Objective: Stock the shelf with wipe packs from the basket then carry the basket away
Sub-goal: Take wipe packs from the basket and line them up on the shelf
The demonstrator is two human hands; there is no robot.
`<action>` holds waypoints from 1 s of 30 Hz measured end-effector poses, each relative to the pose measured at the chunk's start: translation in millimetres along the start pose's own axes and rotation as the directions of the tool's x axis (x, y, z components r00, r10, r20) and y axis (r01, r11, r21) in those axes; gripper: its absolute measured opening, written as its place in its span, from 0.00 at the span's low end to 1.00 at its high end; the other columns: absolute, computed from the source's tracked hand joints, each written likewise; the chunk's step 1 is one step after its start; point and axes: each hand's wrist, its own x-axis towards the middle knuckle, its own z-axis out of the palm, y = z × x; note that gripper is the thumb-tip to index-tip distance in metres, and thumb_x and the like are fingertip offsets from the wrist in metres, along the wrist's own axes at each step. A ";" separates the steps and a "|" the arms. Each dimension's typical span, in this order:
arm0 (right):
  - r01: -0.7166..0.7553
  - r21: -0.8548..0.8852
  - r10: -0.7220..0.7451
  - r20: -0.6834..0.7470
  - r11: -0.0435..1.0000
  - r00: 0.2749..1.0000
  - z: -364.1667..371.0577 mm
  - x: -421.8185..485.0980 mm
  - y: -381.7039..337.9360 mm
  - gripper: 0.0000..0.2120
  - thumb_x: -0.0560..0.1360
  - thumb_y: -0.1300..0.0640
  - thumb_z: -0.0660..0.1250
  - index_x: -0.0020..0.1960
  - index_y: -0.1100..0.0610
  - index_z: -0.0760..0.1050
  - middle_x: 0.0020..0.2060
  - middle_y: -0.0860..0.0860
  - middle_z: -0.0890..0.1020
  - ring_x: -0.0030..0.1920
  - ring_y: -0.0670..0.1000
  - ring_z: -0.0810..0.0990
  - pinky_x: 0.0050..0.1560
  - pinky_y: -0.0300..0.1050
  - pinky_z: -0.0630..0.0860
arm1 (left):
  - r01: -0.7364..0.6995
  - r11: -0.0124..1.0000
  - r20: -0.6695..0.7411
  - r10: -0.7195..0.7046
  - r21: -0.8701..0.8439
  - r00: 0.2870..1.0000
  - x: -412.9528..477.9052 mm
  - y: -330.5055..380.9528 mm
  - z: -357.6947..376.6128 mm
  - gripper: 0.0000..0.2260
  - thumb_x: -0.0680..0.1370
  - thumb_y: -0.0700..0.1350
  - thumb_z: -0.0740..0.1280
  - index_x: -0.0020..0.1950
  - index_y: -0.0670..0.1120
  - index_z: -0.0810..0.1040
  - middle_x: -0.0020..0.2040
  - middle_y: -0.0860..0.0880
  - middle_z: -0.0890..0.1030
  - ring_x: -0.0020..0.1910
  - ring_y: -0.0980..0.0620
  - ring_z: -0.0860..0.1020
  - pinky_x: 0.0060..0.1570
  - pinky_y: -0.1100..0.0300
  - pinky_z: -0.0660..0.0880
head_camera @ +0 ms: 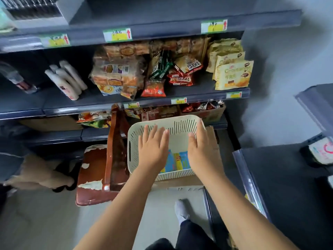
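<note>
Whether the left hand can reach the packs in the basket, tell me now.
Probably yes: the left hand hovers open over the open-topped basket, and nothing covers the packs below.

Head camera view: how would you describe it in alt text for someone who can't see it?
The left hand and right hand reach, fingers straight, over a cream slotted basket holding blue and yellow packs. The basket sits on a cardboard box beside a worn brown chair, in front of shelves of snacks.
</note>
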 end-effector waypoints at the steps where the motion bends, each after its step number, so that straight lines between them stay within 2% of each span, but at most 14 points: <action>1: -0.061 0.102 0.058 0.038 0.993 0.998 5.9 14.3 3.0 0.27 0.87 0.47 0.49 0.84 0.43 0.45 0.82 0.43 0.55 0.80 0.47 0.58 0.74 0.44 0.60 | 0.090 0.990 0.030 -0.087 -0.105 0.996 13.2 -4.7 3.0 0.31 0.84 0.64 0.42 0.81 0.53 0.65 0.84 0.52 0.58 0.83 0.53 0.45 0.81 0.46 0.42; 3: -0.090 0.195 0.078 0.069 0.977 0.995 26.2 42.3 17.1 0.27 0.87 0.48 0.50 0.83 0.41 0.45 0.82 0.42 0.54 0.81 0.47 0.58 0.74 0.44 0.59 | 0.250 0.935 0.083 -0.236 -0.250 0.968 33.0 -12.4 6.9 0.28 0.86 0.61 0.43 0.81 0.51 0.66 0.84 0.51 0.58 0.83 0.54 0.46 0.82 0.49 0.43; 5: -0.137 0.177 0.119 0.113 0.974 0.986 49.6 64.9 33.9 0.27 0.87 0.49 0.51 0.83 0.41 0.46 0.82 0.42 0.54 0.81 0.48 0.58 0.74 0.45 0.59 | 0.367 0.872 0.134 -0.342 -0.323 0.930 46.8 -18.6 8.5 0.29 0.86 0.62 0.44 0.82 0.49 0.62 0.84 0.50 0.55 0.83 0.53 0.45 0.82 0.50 0.43; 7: -0.231 0.156 0.199 0.197 0.960 0.960 69.0 81.1 50.4 0.27 0.87 0.49 0.51 0.83 0.42 0.47 0.82 0.43 0.55 0.80 0.51 0.61 0.74 0.48 0.61 | 0.450 0.818 0.180 -0.412 -0.358 0.893 57.6 -26.6 12.1 0.31 0.85 0.64 0.45 0.83 0.48 0.61 0.84 0.50 0.55 0.84 0.52 0.46 0.82 0.49 0.44; 9: -0.305 0.104 0.271 0.255 0.947 0.928 85.0 94.5 61.5 0.27 0.87 0.49 0.52 0.83 0.42 0.48 0.81 0.45 0.59 0.76 0.54 0.68 0.68 0.49 0.67 | 0.477 0.805 0.203 -0.431 -0.353 0.879 68.8 -39.6 19.7 0.31 0.85 0.65 0.45 0.82 0.49 0.63 0.84 0.49 0.55 0.84 0.50 0.47 0.82 0.47 0.46; 12: -0.383 -0.002 0.365 0.307 0.924 0.879 110.4 114.1 73.0 0.27 0.86 0.48 0.53 0.82 0.39 0.48 0.79 0.50 0.66 0.61 0.57 0.80 0.55 0.52 0.78 | 0.519 0.803 0.245 -0.461 -0.292 0.853 88.2 -71.2 39.1 0.30 0.86 0.63 0.45 0.81 0.48 0.66 0.83 0.45 0.60 0.83 0.46 0.53 0.81 0.48 0.48; 14: -0.410 -0.049 0.400 0.349 0.911 0.847 130.3 128.0 83.2 0.27 0.86 0.50 0.53 0.82 0.39 0.50 0.76 0.52 0.70 0.54 0.57 0.81 0.53 0.55 0.79 | 0.536 0.827 0.304 -0.473 -0.171 0.827 101.5 -98.1 57.0 0.28 0.86 0.61 0.49 0.79 0.46 0.68 0.79 0.41 0.68 0.78 0.41 0.64 0.78 0.49 0.59; 16: -0.434 -0.091 0.432 0.400 0.896 0.808 152.6 140.6 92.3 0.28 0.85 0.54 0.55 0.83 0.43 0.53 0.75 0.54 0.72 0.53 0.57 0.81 0.47 0.49 0.77 | 0.546 0.838 0.365 -0.507 -0.004 0.781 114.8 -122.0 73.1 0.25 0.85 0.59 0.57 0.76 0.45 0.71 0.72 0.40 0.75 0.69 0.39 0.74 0.69 0.51 0.71; 19: -0.520 -0.113 0.508 0.461 0.847 0.727 194.1 151.8 105.2 0.30 0.83 0.62 0.58 0.83 0.49 0.55 0.73 0.59 0.72 0.60 0.59 0.79 0.49 0.43 0.71 | 0.478 0.848 0.389 -0.530 0.231 0.753 136.7 -145.2 95.3 0.19 0.82 0.51 0.65 0.70 0.42 0.74 0.65 0.40 0.77 0.62 0.40 0.77 0.58 0.55 0.76; 22: -0.533 -0.221 0.567 0.477 0.817 0.672 235.6 153.0 120.4 0.29 0.79 0.62 0.63 0.79 0.54 0.62 0.68 0.61 0.76 0.64 0.61 0.79 0.55 0.47 0.76 | 0.327 0.830 0.410 -0.520 0.452 0.749 153.8 -163.6 118.3 0.17 0.80 0.47 0.66 0.68 0.45 0.73 0.66 0.42 0.76 0.65 0.39 0.76 0.64 0.49 0.75; 24: -0.549 -0.293 0.621 0.430 0.783 0.656 250.2 155.7 120.4 0.26 0.77 0.61 0.66 0.74 0.59 0.65 0.66 0.60 0.77 0.64 0.61 0.79 0.50 0.46 0.75 | 0.237 0.787 0.427 -0.530 0.570 0.732 156.0 -177.2 130.6 0.20 0.79 0.45 0.67 0.70 0.45 0.71 0.67 0.42 0.74 0.68 0.39 0.74 0.67 0.46 0.73; 26: -0.546 -0.396 0.673 0.379 0.738 0.635 257.9 161.7 117.0 0.27 0.77 0.60 0.67 0.74 0.61 0.65 0.68 0.59 0.76 0.66 0.58 0.78 0.48 0.45 0.73 | 0.189 0.771 0.411 -0.509 0.608 0.756 153.9 -189.9 140.0 0.21 0.79 0.42 0.67 0.71 0.44 0.70 0.67 0.42 0.72 0.68 0.38 0.73 0.65 0.45 0.73; 27: -0.504 -0.474 0.683 0.372 0.722 0.628 260.1 165.2 115.9 0.28 0.78 0.59 0.67 0.76 0.61 0.65 0.70 0.57 0.76 0.67 0.57 0.78 0.50 0.44 0.74 | 0.177 0.778 0.388 -0.480 0.603 0.786 152.8 -195.0 144.1 0.20 0.79 0.41 0.67 0.70 0.44 0.70 0.67 0.42 0.71 0.67 0.39 0.73 0.64 0.45 0.73; 30: -0.316 -0.619 0.645 0.425 0.719 0.635 267.0 173.0 115.4 0.31 0.78 0.58 0.63 0.80 0.48 0.63 0.72 0.51 0.75 0.68 0.54 0.78 0.51 0.42 0.75 | 0.123 0.787 0.343 -0.397 0.605 0.851 154.4 -204.8 150.6 0.16 0.80 0.40 0.65 0.68 0.44 0.71 0.66 0.43 0.71 0.67 0.39 0.71 0.62 0.46 0.72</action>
